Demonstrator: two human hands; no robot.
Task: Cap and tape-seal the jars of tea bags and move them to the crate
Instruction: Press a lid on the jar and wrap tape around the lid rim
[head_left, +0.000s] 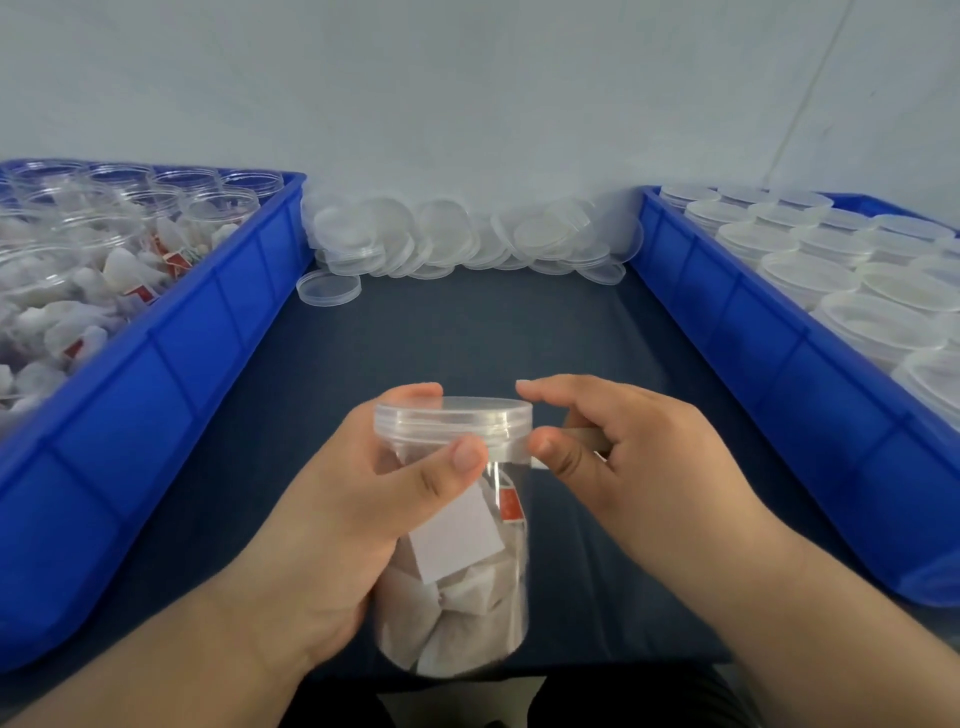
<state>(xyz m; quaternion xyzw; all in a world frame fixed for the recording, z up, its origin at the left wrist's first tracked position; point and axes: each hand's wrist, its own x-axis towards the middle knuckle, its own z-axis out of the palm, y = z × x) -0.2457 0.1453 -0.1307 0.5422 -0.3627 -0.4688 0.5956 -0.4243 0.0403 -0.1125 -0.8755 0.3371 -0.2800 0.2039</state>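
The left hand (358, 499) has its grip clamped round the jar (467, 597) of tea bags, held above the middle of the bench's (467, 338) near edge, with the lid (452, 413) on. The right hand (639, 447) curls round a tan object (584, 435), perhaps the tape roll, with its thumb at the lid seam. If the jar turns unevenly, tape could wrinkle or miss the seam. No clear tape can be made out, and the jar's base is blurred.
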